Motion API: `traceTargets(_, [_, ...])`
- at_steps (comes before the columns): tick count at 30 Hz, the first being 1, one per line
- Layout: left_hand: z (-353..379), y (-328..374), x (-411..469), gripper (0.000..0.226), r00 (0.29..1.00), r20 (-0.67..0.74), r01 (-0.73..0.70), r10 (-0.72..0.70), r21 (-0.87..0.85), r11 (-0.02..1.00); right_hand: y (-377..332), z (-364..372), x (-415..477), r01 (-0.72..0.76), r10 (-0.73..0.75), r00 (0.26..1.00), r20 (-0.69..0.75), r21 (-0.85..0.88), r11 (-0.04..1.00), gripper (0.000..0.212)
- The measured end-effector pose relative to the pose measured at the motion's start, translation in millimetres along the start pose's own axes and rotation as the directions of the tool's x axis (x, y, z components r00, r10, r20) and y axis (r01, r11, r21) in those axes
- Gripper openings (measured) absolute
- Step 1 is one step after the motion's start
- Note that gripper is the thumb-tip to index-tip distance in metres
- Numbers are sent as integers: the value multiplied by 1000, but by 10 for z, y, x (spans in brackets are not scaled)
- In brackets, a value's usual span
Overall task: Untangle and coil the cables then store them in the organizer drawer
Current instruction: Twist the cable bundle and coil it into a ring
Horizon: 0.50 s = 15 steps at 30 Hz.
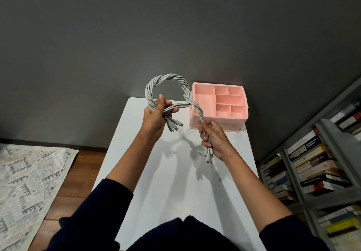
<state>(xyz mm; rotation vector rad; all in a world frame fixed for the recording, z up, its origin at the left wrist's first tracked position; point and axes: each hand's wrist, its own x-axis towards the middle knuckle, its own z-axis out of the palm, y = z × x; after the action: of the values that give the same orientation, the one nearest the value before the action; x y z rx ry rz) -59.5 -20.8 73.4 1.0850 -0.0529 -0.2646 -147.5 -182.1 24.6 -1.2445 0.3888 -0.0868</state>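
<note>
A thick bundle of several grey-white cables (166,78), twisted together like a rope, arcs in a loop above the white table (175,182). My left hand (154,118) grips the bundle near one end, where several plugs hang below the fingers. My right hand (214,139) grips the other end, with plugs sticking out under the fist. The bundle crosses over itself between the two hands. A pink organizer (242,119) with several open compartments stands at the table's far right, just behind my right hand.
A grey wall rises behind the table. A grey shelf (320,164) packed with books stands at the right. At the left lie a wooden floor and a patterned rug (25,182). Dark sleeves cover both forearms.
</note>
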Motion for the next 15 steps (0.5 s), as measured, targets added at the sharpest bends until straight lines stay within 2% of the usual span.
traceTargets(2, [3,15,-7,33,1000,15,-27,27,9,1000,-4,4,-1,84,-96,995,-42,-227,970,14])
traceTargets(5, [22,19,-15,33,998,32,-61,60,38,997,-3,40,-1,124,-179,982,-64,-499,858,28])
traceTargets(7, [34,14,-23,33,997,39,-76,74,53,996,27,103,-14,78,-130,990,-62,-529,845,36])
traceTargets(9, [39,3,-32,34,996,48,-78,75,58,995,57,165,-55,-55,43,998,-44,-334,941,41])
traceTargets(11, [35,-4,-37,33,996,59,-71,67,54,996,56,176,-109,-179,184,982,48,-95,979,42])
traceTargets(15, [30,-8,-43,33,996,86,-37,33,47,998,10,164,-202,-280,226,942,246,208,937,38])
